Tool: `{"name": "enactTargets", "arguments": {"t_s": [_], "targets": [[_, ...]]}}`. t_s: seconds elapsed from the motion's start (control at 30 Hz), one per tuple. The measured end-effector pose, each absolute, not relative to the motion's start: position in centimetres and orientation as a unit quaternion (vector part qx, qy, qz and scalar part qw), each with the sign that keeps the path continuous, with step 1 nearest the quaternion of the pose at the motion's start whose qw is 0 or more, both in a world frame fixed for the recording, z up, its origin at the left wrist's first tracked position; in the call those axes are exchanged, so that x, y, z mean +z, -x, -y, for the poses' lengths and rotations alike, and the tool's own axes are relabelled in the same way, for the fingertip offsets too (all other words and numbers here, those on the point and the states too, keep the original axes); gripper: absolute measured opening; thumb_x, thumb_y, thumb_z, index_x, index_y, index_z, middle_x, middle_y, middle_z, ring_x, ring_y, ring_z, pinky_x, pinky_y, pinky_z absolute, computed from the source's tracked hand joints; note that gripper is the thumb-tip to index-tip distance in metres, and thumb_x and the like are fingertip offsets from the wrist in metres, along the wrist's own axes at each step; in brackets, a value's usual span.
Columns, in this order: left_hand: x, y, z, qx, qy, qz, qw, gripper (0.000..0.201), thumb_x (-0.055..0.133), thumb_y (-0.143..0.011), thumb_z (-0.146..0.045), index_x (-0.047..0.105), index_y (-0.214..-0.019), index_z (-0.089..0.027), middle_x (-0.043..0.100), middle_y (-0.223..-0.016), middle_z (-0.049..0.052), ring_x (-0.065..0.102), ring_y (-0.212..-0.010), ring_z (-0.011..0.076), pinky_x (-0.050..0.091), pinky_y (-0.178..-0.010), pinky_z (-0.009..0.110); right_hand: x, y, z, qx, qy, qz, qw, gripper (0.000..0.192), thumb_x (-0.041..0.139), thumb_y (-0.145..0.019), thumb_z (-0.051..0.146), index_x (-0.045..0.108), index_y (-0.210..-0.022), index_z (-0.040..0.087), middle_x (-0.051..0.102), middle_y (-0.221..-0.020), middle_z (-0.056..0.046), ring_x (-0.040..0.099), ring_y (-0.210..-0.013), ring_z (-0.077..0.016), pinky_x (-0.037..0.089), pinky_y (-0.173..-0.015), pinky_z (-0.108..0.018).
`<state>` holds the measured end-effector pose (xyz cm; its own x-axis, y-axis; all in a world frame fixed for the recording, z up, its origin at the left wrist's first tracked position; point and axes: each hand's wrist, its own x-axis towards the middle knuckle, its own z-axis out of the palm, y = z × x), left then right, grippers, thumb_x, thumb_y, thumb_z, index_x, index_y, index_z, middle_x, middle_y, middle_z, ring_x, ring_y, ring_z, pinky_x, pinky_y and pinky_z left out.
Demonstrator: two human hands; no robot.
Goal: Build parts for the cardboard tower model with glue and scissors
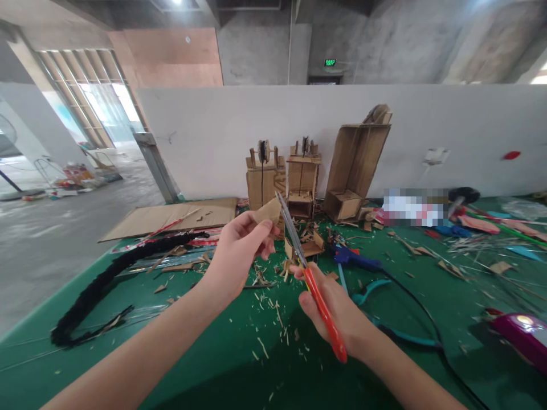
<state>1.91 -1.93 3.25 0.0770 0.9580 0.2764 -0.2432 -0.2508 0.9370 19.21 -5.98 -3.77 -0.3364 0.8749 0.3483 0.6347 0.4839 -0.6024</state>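
Note:
Between the thumb and fingers of my left hand is a small brown piece of cardboard. My right hand grips a pair of scissors with red handles. Their long metal blades point up and away, with the tips right beside the cardboard's edge; whether they touch it I cannot tell. Below and behind the hands, cardboard scraps and thin shavings litter the green tabletop. A small open cardboard box piece lies just past the scissors.
Three cardboard structures stand against the white wall: two with spools on top and a taller leaning one. A blue glue gun, teal-handled pliers and a cable lie right. Black fuzzy stems and a cardboard sheet lie left.

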Motion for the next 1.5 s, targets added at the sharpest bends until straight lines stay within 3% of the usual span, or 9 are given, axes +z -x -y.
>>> {"name": "enactTargets", "arguments": {"t_s": [0.5,0.67,0.9,1.0,1.13,1.33,1.5], "targets": [[3.0,-2.3,2.5,0.543,-0.531,-0.355,0.545,0.017,0.064,-0.080,-0.025,0.057,-0.070,-0.013,0.067,-0.069,0.003,0.057,-0.052,0.0063,0.041,-0.048,0.019,-4.1,-19.0,5.8,0.168,0.472,0.793,0.346,0.029,0.033,-0.092,0.046,0.045,-0.088,0.021,0.057,-0.078,-0.006,0.057,-0.068,-0.0200,0.044,-0.061,-0.032],[3.1,-2.1,2.4,0.535,-0.528,-0.362,0.551,0.017,0.064,-0.080,-0.026,0.059,-0.071,-0.013,0.067,-0.069,0.003,0.060,-0.054,0.0071,0.044,-0.050,0.018,-3.5,-19.1,5.5,0.191,0.509,0.784,0.300,0.032,0.031,-0.093,0.045,0.043,-0.074,0.022,0.055,-0.063,-0.002,0.050,-0.051,-0.0160,0.037,-0.051,-0.027],[3.2,-2.1,2.3,0.557,-0.529,-0.340,0.542,0.015,0.063,-0.081,-0.023,0.057,-0.071,-0.014,0.064,-0.069,0.002,0.056,-0.054,0.0063,0.042,-0.050,0.018,-3.0,-19.0,5.5,0.145,0.542,0.771,0.301,0.039,0.027,-0.091,0.048,0.036,-0.062,0.024,0.049,-0.054,-0.001,0.046,-0.044,-0.0153,0.030,-0.047,-0.027],[3.0,-2.0,2.3,0.578,-0.513,-0.323,0.547,0.017,0.062,-0.081,-0.020,0.053,-0.068,-0.015,0.057,-0.063,-0.003,0.048,-0.050,0.0047,0.038,-0.046,0.018,-3.2,-19.1,5.5,0.144,0.507,0.790,0.313,0.039,0.027,-0.090,0.049,0.043,-0.068,0.022,0.051,-0.059,-0.002,0.048,-0.046,-0.0158,0.033,-0.050,-0.028],[2.9,-1.9,2.1,0.580,-0.496,-0.310,0.568,0.024,0.062,-0.081,-0.021,0.048,-0.064,-0.016,0.045,-0.054,-0.006,0.041,-0.048,0.0045,0.035,-0.045,0.018,-3.7,-19.2,5.6,0.161,0.486,0.798,0.318,0.037,0.029,-0.089,0.053,0.045,-0.088,0.019,0.055,-0.072,-0.005,0.053,-0.057,-0.0195,0.038,-0.057,-0.031],[3.1,-2.0,2.2,0.566,-0.521,-0.336,0.543,0.014,0.064,-0.079,-0.024,0.055,-0.073,-0.016,0.062,-0.071,0.000,0.053,-0.052,0.0064,0.037,-0.046,0.020,-3.9,-19.1,5.7,0.195,0.474,0.797,0.318,0.034,0.030,-0.090,0.053,0.039,-0.091,0.021,0.052,-0.071,-0.004,0.056,-0.069,-0.0230,0.042,-0.065,-0.036],[3.1,-2.4,2.4,0.553,-0.536,-0.344,0.537,0.015,0.065,-0.077,-0.023,0.056,-0.069,-0.014,0.063,-0.070,0.002,0.050,-0.050,0.0051,0.036,-0.046,0.020,-4.0,-19.1,5.7,0.185,0.484,0.796,0.314,0.034,0.029,-0.090,0.053,0.039,-0.086,0.021,0.052,-0.074,-0.004,0.057,-0.072,-0.0237,0.042,-0.066,-0.036]]}}
